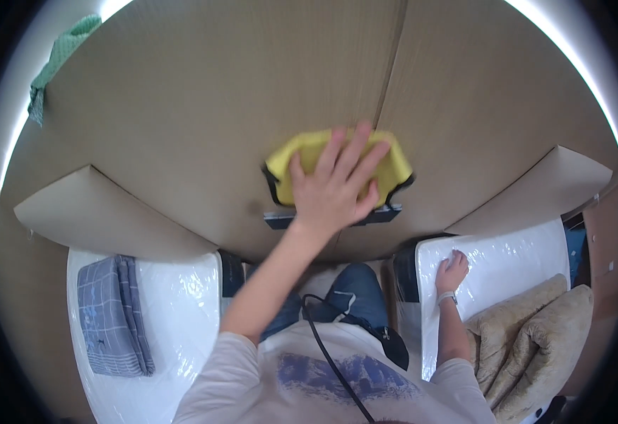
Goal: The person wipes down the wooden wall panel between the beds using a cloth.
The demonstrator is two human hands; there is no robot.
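Note:
My left hand [332, 185] is spread over a yellow cloth [314, 151] with a dark edge, holding it flat against a wood-grain panel [224, 106]. The cloth covers part of the seam between two boards, and its outline is slightly blurred. Just below it, a dark strip [388, 214] shows on both sides of my wrist. My right hand [453, 270] rests on the plastic-wrapped white mattress [510, 254] to the right, with nothing in its fingers.
Another plastic-wrapped mattress [181, 307] lies to the left, bearing a folded grey-blue checked textile [110, 318]. A folded beige quilt [536, 344] lies on the right mattress. Curved panels [112, 212] jut out on both sides. A green cloth [67, 50] hangs at the upper left. A black cable [330, 355] crosses my shirt.

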